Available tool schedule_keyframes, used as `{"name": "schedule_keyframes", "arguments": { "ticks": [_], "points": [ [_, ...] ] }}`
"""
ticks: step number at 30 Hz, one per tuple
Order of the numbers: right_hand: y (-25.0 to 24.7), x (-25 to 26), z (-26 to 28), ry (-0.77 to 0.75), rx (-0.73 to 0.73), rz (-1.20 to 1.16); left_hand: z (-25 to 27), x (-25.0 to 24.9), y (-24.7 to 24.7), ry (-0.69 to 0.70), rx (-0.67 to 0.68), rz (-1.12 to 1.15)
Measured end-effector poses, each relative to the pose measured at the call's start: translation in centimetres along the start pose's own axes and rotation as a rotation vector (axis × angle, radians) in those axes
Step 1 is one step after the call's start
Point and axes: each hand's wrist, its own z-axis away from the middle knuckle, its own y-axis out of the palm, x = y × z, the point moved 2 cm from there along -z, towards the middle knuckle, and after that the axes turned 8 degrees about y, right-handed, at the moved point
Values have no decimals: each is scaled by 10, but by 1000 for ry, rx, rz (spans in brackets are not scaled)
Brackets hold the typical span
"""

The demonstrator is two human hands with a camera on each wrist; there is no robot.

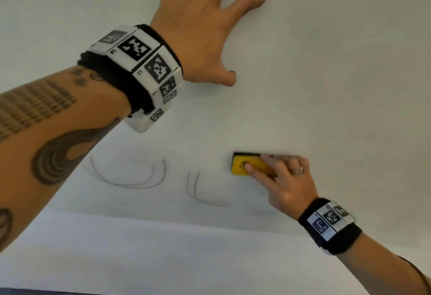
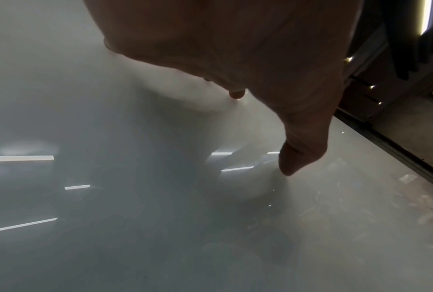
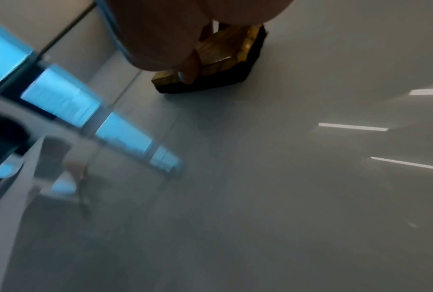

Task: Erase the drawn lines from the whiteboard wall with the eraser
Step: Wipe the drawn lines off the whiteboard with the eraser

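Observation:
The white whiteboard wall fills the head view. Thin grey curved lines run low on it, with a second pair of curved lines to their right. A yellow eraser with a black felt side lies against the wall just right of and above those lines. My right hand grips it, index finger laid along its back. In the right wrist view the eraser shows with my thumb at its edge. My left hand presses flat on the wall higher up, fingers spread; its thumb touches the surface.
A faint horizontal seam crosses the wall below the lines. The left wrist view shows a dark frame edge bounding the board on the right. Ceiling lights and blue windows reflect in the glossy surface.

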Motion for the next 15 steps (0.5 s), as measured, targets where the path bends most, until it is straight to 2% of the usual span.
{"name": "schedule_keyframes", "arguments": {
  "ticks": [2,4,5,7,8,10,11,13,15],
  "points": [
    [7,20,-20,153,-87,-18,0,-1,0,-8,6,2],
    [29,54,-12,172,-57,-81,0,-1,-1,-3,3,-1],
    [42,71,4,108,11,-108,0,-1,-2,2,-4,-2],
    [62,91,49,-123,197,-112,1,3,-3,10,-11,-7],
    [68,89,71,-223,279,-99,2,4,-4,21,-10,-9],
    [67,73,92,-319,376,-103,2,6,-3,42,-7,-26],
    [64,65,89,-330,382,-106,3,7,-3,46,-5,-37],
    [53,53,61,-301,292,-129,2,6,-3,49,2,-36],
    [39,52,8,-168,144,-150,1,5,-3,44,3,-33]
  ]
}}
